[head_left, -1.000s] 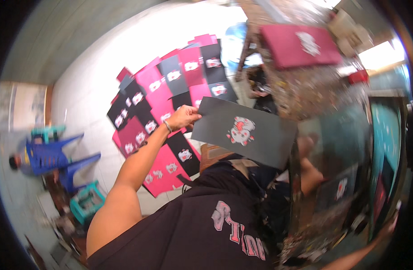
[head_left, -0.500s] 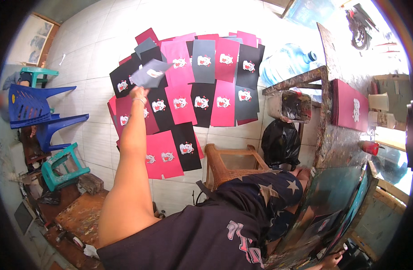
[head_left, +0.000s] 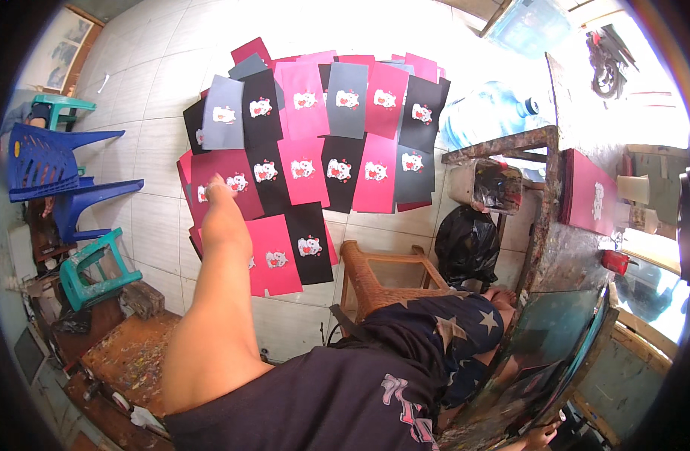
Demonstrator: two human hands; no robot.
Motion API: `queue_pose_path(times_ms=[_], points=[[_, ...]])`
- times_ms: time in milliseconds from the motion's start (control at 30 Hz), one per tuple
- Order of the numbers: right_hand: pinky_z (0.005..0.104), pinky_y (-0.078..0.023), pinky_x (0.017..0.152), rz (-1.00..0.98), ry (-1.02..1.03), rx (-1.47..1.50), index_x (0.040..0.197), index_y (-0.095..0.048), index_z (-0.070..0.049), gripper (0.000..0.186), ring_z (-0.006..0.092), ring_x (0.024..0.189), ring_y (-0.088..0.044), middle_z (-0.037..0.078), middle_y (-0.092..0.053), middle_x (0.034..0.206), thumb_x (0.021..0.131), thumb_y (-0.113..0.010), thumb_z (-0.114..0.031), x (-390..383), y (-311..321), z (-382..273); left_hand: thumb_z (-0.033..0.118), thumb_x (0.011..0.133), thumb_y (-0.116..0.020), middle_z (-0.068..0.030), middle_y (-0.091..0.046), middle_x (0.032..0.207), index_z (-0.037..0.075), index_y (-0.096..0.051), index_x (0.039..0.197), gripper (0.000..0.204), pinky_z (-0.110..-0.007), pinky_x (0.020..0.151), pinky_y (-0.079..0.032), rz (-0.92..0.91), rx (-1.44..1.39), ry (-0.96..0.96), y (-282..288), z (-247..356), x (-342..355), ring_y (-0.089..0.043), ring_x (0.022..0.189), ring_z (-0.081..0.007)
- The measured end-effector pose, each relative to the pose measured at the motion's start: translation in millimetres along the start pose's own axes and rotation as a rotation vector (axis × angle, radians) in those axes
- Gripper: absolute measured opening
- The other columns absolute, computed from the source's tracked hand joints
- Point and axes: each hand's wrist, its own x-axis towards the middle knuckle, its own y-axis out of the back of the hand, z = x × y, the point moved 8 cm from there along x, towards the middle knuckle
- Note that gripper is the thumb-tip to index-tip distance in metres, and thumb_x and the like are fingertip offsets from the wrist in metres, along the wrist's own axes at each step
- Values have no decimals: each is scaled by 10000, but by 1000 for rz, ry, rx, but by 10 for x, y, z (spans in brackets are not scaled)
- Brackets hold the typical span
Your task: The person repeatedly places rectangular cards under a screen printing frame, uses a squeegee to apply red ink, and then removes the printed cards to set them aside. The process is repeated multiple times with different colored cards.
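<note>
My left hand [head_left: 222,188], empty with fingers loosely apart, is over a maroon printed sheet [head_left: 210,167] on the floor. Just above it lies a light grey sheet [head_left: 222,98] with a white cartoon animal printed on it, among overlapping pink [head_left: 304,78], black [head_left: 337,192] and grey printed sheets. My right hand [head_left: 540,434], low at the right beside a paint-stained screen and frame [head_left: 544,338], is closed round something I cannot make out, with a small whitish bit showing. My forearm hides part of the lower sheets.
A brown plastic stool [head_left: 382,293] and black bag [head_left: 465,244] are before me. Blue chairs [head_left: 48,161], a person's arm [head_left: 22,128] and a teal stool [head_left: 89,270] are at left. A stained workbench [head_left: 548,267] with maroon sheets [head_left: 582,192], and a water bottle [head_left: 476,113], are at right.
The grey sheet that was in my left hand is now down on the upper left of the spread. My left hand has let go and drawn slightly back toward me.
</note>
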Motion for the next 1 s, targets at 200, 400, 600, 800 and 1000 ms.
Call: queue_pose_path(times_ms=[200, 400, 600, 800, 1000], points=[[403, -519, 941, -19, -13, -8, 1345, -661, -110, 598, 287, 1113, -679, 92, -716, 1243, 1036, -475, -586, 34, -9, 276, 395, 904, -742, -240, -445, 1532, -40, -475, 1423, 727, -604, 1079, -470, 169, 521, 82, -36, -1999, -1010, -414, 1451, -393], [379, -591, 851, 277, 340, 181, 1318, -702, -81, 470, 266, 962, -737, 96, -739, 1249, 1048, -552, -434, 733, 164, 950, 259, 937, -713, -168, -759, 1012, 1, -695, 1128, 322, -368, 825, -564, -816, 1157, -817, -2144, -3239, -4111, -735, 915, -233], [458, -537, 826, 178, -3, 72, 1182, -762, -159, 539, 371, 923, -692, 193, -739, 993, 923, -617, -609, 749, 515, 33, 107, 960, -679, -124, -732, 1054, 27, -703, 1172, 228, -351, 819, -553, -2002, 1039, -1026, -3008, -3871, -8149, -702, 914, -224], [467, -495, 705, 199, 74, 95, 911, -700, -89, 564, 374, 719, -621, 164, -661, 795, 924, -567, -637, 1229, 872, -105, 265, 941, -691, -155, -604, 1417, 59, -634, 1356, 466, -465, 1146, -389, -2910, 1093, -1444, -2646, -5638, -9663, -528, 1341, -350], [504, -506, 709, 213, 13, 168, 691, -690, 51, 740, 382, 667, -664, 275, -659, 694, 895, -564, -649, 1338, 1406, -30, 533, 883, -702, -88, -365, 1658, 108, -450, 1555, 834, -546, 1283, -154, -3297, 1067, -1680, -2107, -6640, -9977, -233, 1567, -329]])
